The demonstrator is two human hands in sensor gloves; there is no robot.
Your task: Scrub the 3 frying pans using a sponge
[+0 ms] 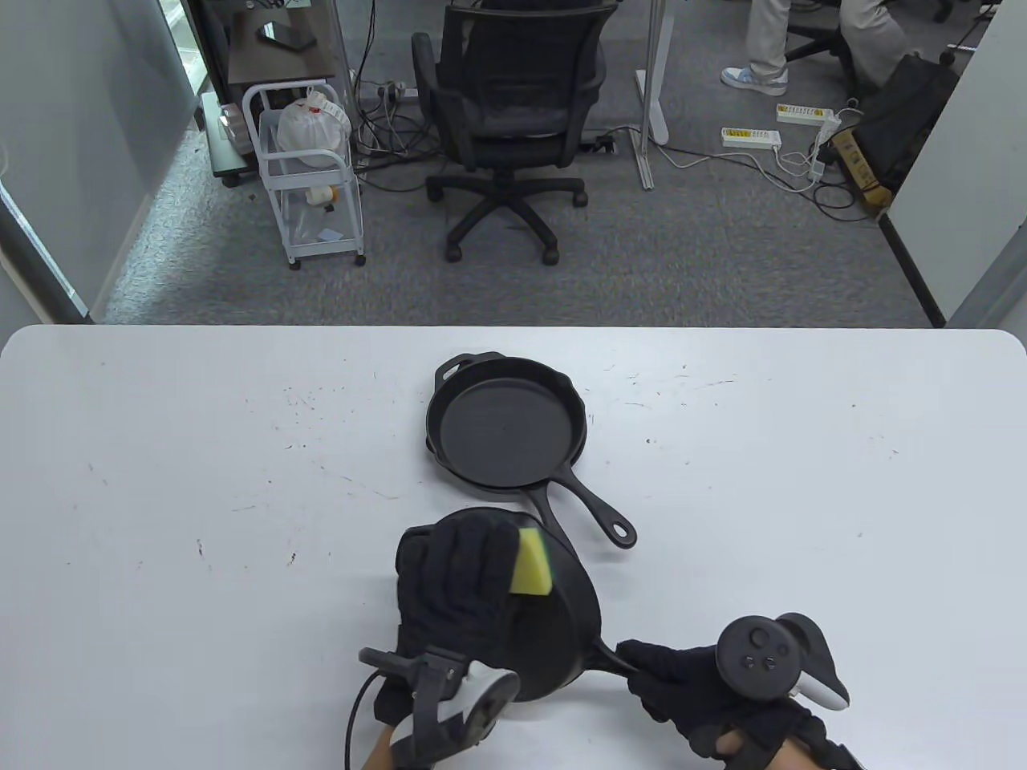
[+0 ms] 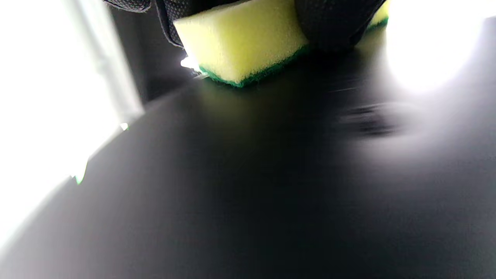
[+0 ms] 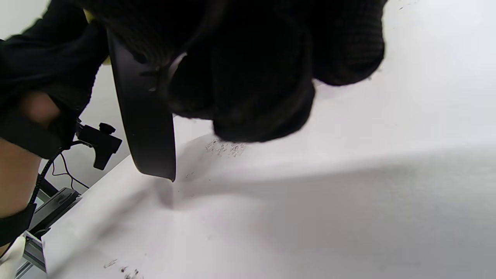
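Note:
Two black cast-iron pans are in view. One pan (image 1: 505, 425) lies flat at the table's middle, handle toward the near right. The nearer pan (image 1: 566, 626) is tilted up on its rim (image 3: 143, 116), which touches the table. My right hand (image 1: 674, 682) grips this pan's handle, fingers (image 3: 263, 77) curled round it. My left hand (image 1: 465, 561) holds a yellow sponge with a green scouring side (image 1: 533, 565) and presses it against the tilted pan's dark surface (image 2: 248, 174). The green side of the sponge (image 2: 240, 42) faces the pan. I cannot tell whether that surface is the inside or the underside.
The white table (image 1: 200, 481) is scuffed with small dark marks. Beyond its far edge are an office chair (image 1: 505, 120), a white wire cart (image 1: 309, 176), and cables on the floor.

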